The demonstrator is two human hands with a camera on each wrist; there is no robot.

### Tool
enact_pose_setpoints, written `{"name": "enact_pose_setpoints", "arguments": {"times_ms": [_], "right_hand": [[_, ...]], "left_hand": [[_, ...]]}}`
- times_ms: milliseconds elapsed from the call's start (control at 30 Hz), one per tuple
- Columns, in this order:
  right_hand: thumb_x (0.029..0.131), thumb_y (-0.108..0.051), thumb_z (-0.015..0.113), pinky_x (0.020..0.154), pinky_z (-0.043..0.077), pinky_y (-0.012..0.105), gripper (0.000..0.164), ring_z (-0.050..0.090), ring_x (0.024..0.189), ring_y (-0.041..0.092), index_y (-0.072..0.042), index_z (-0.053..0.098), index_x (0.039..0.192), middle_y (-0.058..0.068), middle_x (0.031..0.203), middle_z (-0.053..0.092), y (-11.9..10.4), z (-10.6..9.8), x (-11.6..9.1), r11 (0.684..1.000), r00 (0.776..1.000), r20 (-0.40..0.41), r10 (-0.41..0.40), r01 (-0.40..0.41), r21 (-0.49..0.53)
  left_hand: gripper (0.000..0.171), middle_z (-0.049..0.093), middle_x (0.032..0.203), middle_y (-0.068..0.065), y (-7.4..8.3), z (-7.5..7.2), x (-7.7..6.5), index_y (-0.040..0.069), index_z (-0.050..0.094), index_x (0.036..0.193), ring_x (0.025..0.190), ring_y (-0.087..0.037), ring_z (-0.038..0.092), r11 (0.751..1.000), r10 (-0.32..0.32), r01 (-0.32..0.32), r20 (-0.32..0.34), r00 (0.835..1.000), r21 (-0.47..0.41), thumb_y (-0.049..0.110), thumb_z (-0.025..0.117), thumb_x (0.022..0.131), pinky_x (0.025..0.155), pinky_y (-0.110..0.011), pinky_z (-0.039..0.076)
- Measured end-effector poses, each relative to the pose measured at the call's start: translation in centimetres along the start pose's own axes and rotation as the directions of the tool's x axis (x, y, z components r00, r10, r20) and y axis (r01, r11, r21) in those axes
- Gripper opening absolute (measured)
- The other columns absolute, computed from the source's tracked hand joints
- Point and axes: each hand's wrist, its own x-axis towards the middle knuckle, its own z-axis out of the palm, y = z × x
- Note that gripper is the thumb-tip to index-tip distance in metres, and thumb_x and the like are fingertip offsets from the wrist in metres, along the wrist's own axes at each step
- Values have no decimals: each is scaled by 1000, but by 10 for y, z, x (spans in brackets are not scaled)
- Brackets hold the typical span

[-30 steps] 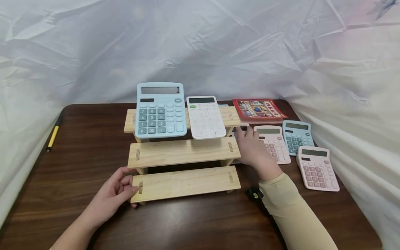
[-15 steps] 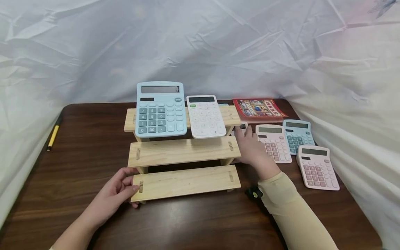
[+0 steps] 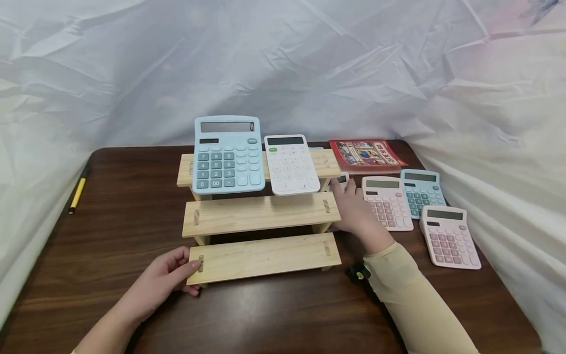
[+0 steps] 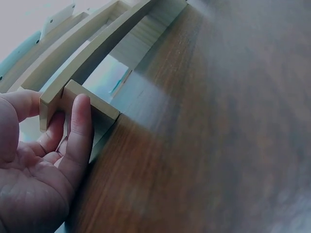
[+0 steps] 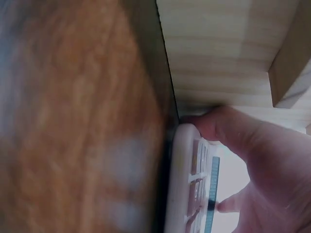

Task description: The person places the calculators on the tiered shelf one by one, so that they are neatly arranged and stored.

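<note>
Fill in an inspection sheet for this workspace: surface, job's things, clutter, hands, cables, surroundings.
Surface: dark wood-grain table.
Job's things: three-tier rack, blue calculator and white calculator on its top tier; pale calculator beside it, mostly hidden in the head view.
Clutter: pen at left; pink calculators, second blue calculator and red booklet at right.
Hands: left hand grips the lowest tier's left end; right hand is at the pale calculator, grip unclear.
Cables: none identifiable; black item by the right sleeve unclear.
Surroundings: wrinkled pale sheeting behind and both sides.
</note>
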Motion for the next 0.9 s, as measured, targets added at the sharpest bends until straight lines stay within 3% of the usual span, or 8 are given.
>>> {"name": "enact_pose_setpoints", "arguments": {"times_ms": [367,600,900], "right_hand": [[56,-35,91,91,39,67,131,30,121,61,-2,8,152,42,138,24,5,0,-1,995,996,-25,-88,89,51],[60,-37,86,87,41,67,129,29,122,61,-9,3,155,41,143,19,3,0,0,995,997,-45,-57,60,78],[61,-33,87,89,40,68,133,17,131,60,-12,-3,155,38,149,10,6,-4,-8,989,998,-56,-3,11,150]], "left_hand": [[31,57,86,-23,-2,2,-8,-8,45,101,78,-33,64,1000,22,-22,-3,1000,-11,21,56,100,68,-51,56],[32,59,84,-22,-1,2,-10,-8,45,102,72,-32,64,1000,16,-17,-64,998,-13,22,57,100,65,-47,56],[35,59,84,-23,0,5,-3,-8,46,104,70,-30,63,1000,28,-29,-53,998,-10,25,58,99,65,-45,56]]}}
